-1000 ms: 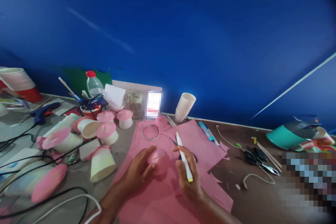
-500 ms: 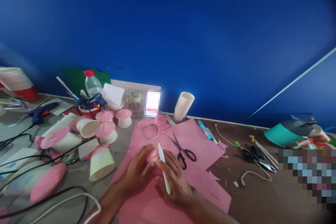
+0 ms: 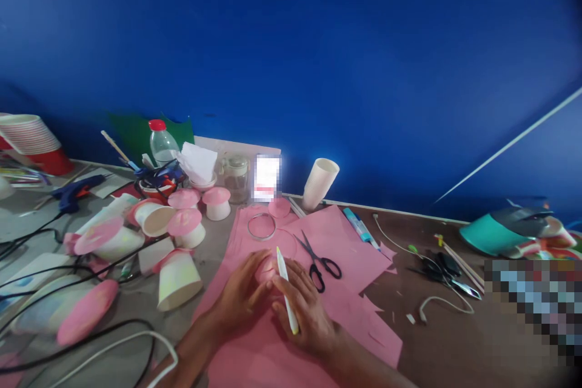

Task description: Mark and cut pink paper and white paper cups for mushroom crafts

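Note:
My left hand (image 3: 245,288) curls around a small rounded pink paper piece (image 3: 264,270), its thumb pressed along the near side. Against the right side of that piece sit the fingers of my right hand (image 3: 307,309). A white marker with yellow ends (image 3: 286,291) is tucked in my right hand, slanting up and away. Under both hands spread sheets of pink paper (image 3: 350,248). Just beyond my fingers lie a thin metal ring (image 3: 261,226) and a pink paper disc (image 3: 279,207). Black-handled scissors (image 3: 321,262) rest partly spread to the right of my right hand.
Paper cups with pink caps (image 3: 185,221), a blue glue gun (image 3: 82,191) and black cables crowd the left. A glass jar (image 3: 236,179) and white cup stack (image 3: 321,183) stand at the back. Blue highlighter (image 3: 357,224), white cable and second scissors (image 3: 461,286) lie right.
The scene has shifted slightly rightward in view. Both hands keep nearly the same pose around the pink paper piece, with the marker still in my right hand.

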{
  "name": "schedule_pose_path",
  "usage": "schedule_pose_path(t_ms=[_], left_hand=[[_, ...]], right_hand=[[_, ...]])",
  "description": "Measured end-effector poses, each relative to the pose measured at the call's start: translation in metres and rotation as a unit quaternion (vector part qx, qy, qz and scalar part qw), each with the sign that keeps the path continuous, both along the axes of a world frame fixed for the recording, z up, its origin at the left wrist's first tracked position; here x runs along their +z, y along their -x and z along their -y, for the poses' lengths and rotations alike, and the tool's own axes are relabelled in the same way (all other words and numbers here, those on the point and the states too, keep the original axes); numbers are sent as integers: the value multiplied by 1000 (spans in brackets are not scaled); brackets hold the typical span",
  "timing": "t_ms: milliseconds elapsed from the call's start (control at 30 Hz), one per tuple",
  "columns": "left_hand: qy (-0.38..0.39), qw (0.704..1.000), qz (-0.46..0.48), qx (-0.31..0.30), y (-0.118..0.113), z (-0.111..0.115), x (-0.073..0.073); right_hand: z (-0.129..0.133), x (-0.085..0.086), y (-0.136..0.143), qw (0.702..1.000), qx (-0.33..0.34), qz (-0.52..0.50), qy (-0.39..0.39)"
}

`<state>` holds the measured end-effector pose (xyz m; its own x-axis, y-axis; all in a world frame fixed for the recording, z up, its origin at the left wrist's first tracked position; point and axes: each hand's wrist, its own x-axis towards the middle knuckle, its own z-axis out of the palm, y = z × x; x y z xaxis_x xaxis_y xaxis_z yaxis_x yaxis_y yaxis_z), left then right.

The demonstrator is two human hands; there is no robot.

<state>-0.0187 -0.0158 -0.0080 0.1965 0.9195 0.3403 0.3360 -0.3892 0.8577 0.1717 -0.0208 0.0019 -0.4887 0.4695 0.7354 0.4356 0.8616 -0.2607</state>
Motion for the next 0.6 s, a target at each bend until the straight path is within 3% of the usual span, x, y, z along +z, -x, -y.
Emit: schedule_pose_path(t_ms=[233,600], left_hand=[[35,999,-13,23,1,1,1],[53,998,-23,19,1,0,2]], right_hand=[[-1,0,-12,995,-48,-65,-57],[0,-4,-9,997,-15,-72,-30]])
